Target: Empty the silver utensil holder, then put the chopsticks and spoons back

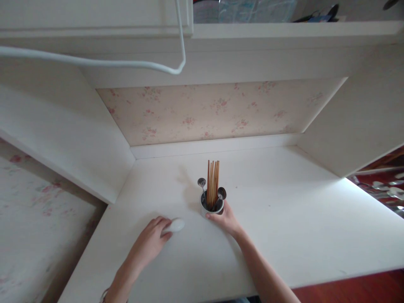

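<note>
Around the lower right side of a white cup point(205, 211), my right hand point(224, 219) is closed. Several brown wooden chopsticks point(212, 181) stand upright in the cup. A small metal spoon point(202, 182) leans out on the left of them and another metal spoon point(221, 193) on the right, bowls up. To the left of the cup, my left hand point(154, 235) grips what looks like a white soup spoon point(175, 225). Its rounded bowl points right, low over the tabletop or on it, and the fingers hide its handle.
The white tabletop point(284, 219) ends at side panels and a wall with floral paper point(217, 111). An overhead shelf point(293, 30) holds plastic-wrapped items. A white cable or rod point(126, 64) crosses the upper left. Several spoons point(394, 192) lie beyond the right edge.
</note>
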Demonstrator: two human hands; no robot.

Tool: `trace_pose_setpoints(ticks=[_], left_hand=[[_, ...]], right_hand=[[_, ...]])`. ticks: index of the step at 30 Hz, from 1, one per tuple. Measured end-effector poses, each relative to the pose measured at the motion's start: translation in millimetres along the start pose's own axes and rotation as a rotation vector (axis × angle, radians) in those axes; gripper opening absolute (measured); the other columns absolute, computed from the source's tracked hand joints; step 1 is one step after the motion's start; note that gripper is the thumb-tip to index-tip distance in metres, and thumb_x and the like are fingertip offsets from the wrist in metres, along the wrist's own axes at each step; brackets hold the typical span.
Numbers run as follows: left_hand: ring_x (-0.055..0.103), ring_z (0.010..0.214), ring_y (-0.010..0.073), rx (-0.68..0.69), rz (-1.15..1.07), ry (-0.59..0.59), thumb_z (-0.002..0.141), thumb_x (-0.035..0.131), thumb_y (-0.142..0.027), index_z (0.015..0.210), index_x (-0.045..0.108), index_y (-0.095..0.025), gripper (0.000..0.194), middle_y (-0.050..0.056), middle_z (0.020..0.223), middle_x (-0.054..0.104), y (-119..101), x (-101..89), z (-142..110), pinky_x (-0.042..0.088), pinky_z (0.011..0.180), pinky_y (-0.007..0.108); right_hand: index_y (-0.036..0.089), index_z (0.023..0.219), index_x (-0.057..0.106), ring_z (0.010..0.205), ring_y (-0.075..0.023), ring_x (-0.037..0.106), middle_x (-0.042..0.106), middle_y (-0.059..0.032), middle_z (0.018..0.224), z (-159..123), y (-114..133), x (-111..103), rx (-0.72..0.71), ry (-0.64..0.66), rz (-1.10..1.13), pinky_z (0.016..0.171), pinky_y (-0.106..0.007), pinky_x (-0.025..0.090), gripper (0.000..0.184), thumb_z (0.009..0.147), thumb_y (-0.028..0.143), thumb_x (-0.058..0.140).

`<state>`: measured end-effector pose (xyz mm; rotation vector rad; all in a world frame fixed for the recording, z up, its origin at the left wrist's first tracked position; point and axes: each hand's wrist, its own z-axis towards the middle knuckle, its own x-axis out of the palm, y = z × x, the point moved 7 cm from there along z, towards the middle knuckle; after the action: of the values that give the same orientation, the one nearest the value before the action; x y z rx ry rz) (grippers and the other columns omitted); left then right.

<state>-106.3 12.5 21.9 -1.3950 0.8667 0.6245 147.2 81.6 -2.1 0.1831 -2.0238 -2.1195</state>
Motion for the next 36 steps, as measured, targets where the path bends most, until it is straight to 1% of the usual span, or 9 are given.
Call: trace_pose_setpoints(ticks=[4,9,13,16,19,22,27,30,36], left_hand=[[0.06,0.096,0.0235,-0.005,0.029,0.0,0.082,0.055,-0.028,0.098,0.066,-0.025,0.02,0.005,0.099,0.066,6,7.3,-4,0.045,0.088,0.036],[0.062,0.091,0.0205,0.027,-0.047,-0.04,0.087,0.049,-0.031,0.099,0.066,-0.025,0.022,0.004,0.098,0.067,-15,-1.3,5,0.047,0.083,0.031],[0.063,0.077,0.0162,0.039,-0.283,-0.081,0.09,0.046,-0.039,0.099,0.063,-0.022,0.026,0.004,0.086,0.068,-51,-22.7,19,0.05,0.072,0.025],[0.066,0.081,0.0168,0.041,-0.524,-0.135,0.087,0.052,-0.04,0.099,0.061,-0.019,0.026,0.004,0.088,0.069,-86,-40.8,35,0.052,0.076,0.027],[0.067,0.086,0.0174,0.1,-0.64,-0.176,0.085,0.056,-0.04,0.099,0.061,-0.019,0.025,0.004,0.093,0.07,-121,-49.3,54,0.052,0.08,0.028],[0.066,0.086,0.0174,0.162,-0.52,-0.208,0.086,0.055,-0.039,0.102,0.063,-0.02,0.027,0.004,0.095,0.071,-140,-41.8,73,0.05,0.08,0.027],[0.061,0.086,0.0213,0.21,-0.111,-0.249,0.088,0.05,-0.037,0.089,0.068,-0.021,0.024,0.005,0.086,0.07,-142,-7.7,87,0.045,0.081,0.032],[0.059,0.088,0.023,0.264,-0.037,-0.281,0.088,0.049,-0.032,0.09,0.068,-0.021,0.022,0.006,0.087,0.07,-143,3.6,85,0.043,0.084,0.035],[0.057,0.087,0.0224,0.314,0.009,-0.301,0.088,0.051,-0.028,0.092,0.067,-0.022,0.018,0.005,0.09,0.069,-147,7.0,80,0.042,0.084,0.037]], right_hand=[[0.024,0.119,0.054,0.106,-0.028,0.059,0.066,-0.006,0.111,0,1,0,-0.002,-0.001,0.007,0.096,-0.047,0.043,0.065,0.061,0.032,0.083],[0.024,0.119,0.055,0.106,-0.028,0.059,0.066,-0.0061,0.111,-1,1,0,0.006,-0.012,0.012,0.096,-0.046,0.043,0.066,0.06,0.032,0.083],[0.024,0.119,0.055,0.107,-0.0281,0.059,0.065,-0.0063,0.114,-2,4,1,-0.025,-0.017,0.007,0.096,-0.047,0.043,0.066,0.06,0.034,0.083],[0.024,0.117,0.056,0.106,-0.0281,0.059,0.066,-0.0058,0.113,-3,6,1,-0.033,-0.03,-0.012,0.095,-0.047,0.043,0.063,0.061,0.035,0.082],[0.025,0.119,0.055,0.106,-0.0282,0.058,0.065,-0.006,0.114,-3,8,3,-0.048,-0.024,-0.002,0.095,-0.047,0.043,0.063,0.062,0.036,0.081],[0.024,0.121,0.054,0.109,-0.0287,0.057,0.064,-0.0071,0.116,-3,10,4,-0.067,-0.031,0.018,0.096,-0.047,0.042,0.067,0.061,0.037,0.082],[0.022,0.123,0.052,0.111,-0.0294,0.057,0.064,-0.0081,0.116,-3,11,4,-0.095,-0.05,0.031,0.095,-0.046,0.043,0.072,0.059,0.038,0.083],[0.022,0.12,0.054,0.108,-0.0283,0.058,0.065,-0.0068,0.114,-4,12,4,-0.09,-0.053,0.026,0.093,-0.043,0.045,0.07,0.059,0.037,0.083],[0.021,0.117,0.056,0.105,-0.0266,0.059,0.065,-0.0061,0.112,-6,19,4,-0.094,-0.043,0.012,0.092,-0.04,0.047,0.063,0.062,0.037,0.081]])
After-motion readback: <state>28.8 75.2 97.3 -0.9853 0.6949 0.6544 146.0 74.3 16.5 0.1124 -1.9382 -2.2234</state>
